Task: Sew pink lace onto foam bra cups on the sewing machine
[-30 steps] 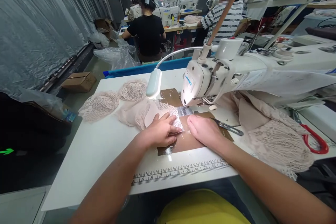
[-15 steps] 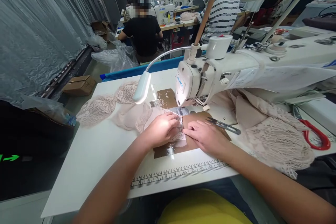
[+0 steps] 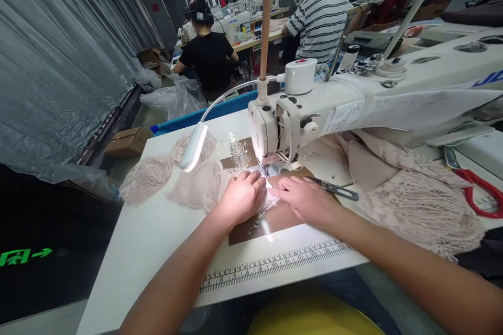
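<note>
A piece of pale pink lace fabric (image 3: 271, 202) lies under the needle area of a white sewing machine (image 3: 264, 124). My left hand (image 3: 242, 198) rests on it from the left, fingers bent and together, pressing it down. From the right, my right hand (image 3: 305, 198) has its fingers curled and its fingertips at the fabric's right edge. Beneath the fabric is a shiny brown sheet (image 3: 248, 232) on the white table (image 3: 157, 251). Dark thread snips (image 3: 338, 189) lie just beyond my right hand. The fabric under my left palm is hidden.
Lace cups (image 3: 147, 179) lie on the left of the table, under a small lamp (image 3: 195, 147). More lace fabric (image 3: 416, 204) is heaped at right, beside red-handled scissors (image 3: 481, 193). A ruler strip (image 3: 271, 267) runs along the front edge. Two people sit at machines ahead.
The view has shifted, so the machine appears further left. Both hands stay at the lace fabric, and less of its front edge shows below my left hand.
</note>
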Demonstrator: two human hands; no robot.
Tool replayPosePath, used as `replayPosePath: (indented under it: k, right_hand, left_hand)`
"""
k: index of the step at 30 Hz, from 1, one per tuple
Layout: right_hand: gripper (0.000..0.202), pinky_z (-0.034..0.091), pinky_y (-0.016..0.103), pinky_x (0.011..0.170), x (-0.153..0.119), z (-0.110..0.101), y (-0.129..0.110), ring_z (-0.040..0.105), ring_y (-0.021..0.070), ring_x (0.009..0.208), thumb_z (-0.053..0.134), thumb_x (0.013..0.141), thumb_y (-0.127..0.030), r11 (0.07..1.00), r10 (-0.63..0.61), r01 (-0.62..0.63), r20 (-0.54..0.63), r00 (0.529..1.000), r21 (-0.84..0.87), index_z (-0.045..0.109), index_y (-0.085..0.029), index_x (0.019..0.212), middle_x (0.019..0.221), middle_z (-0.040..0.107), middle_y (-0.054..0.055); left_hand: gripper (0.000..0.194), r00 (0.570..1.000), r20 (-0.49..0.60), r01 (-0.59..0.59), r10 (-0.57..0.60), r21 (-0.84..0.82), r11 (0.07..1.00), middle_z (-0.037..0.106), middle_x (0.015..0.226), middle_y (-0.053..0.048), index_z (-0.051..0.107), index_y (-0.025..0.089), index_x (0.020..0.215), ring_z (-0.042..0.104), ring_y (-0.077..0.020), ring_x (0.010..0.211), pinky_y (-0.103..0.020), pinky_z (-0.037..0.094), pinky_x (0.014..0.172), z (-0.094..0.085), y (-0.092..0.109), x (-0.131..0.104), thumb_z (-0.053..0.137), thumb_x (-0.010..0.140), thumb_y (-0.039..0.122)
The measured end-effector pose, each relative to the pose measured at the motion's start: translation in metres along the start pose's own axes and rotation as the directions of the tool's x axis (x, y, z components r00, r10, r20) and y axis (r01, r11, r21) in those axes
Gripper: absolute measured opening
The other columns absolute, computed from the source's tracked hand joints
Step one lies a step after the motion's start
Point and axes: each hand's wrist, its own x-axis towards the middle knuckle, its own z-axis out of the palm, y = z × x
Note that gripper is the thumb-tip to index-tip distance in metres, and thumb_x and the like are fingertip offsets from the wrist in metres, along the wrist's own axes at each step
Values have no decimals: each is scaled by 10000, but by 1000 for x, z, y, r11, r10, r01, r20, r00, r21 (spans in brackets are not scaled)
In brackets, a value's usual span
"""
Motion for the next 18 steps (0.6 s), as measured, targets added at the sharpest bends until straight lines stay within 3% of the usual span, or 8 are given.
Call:
replayPosePath:
  k: [8, 18]
  right_hand:
    - [338, 258, 290, 634, -1, 6, 8, 475, 176, 782, 416, 865, -86, 999, 49, -49, -63, 997, -7, 649, -242, 1054, 871, 569, 54]
    - [404, 300, 335, 703, 11, 8, 5, 551, 212, 846, 425, 824, -30, 991, 121, -126, -81, 989, -51, 621, -209, 1129, 936, 629, 73]
  left_hand:
    - [425, 998, 4, 61, -62, 86, 994, 444, 1386, -81, 483, 158, 1307, 468, -282, 1091, -400, 477, 747, 4, 3, 6, 291, 976, 342]
    - [451, 997, 7, 77, -77, 0, 997, 474, 1333, -121, 456, 104, 1323, 417, -279, 1161, -403, 392, 962, 5, -6, 21, 347, 965, 354]
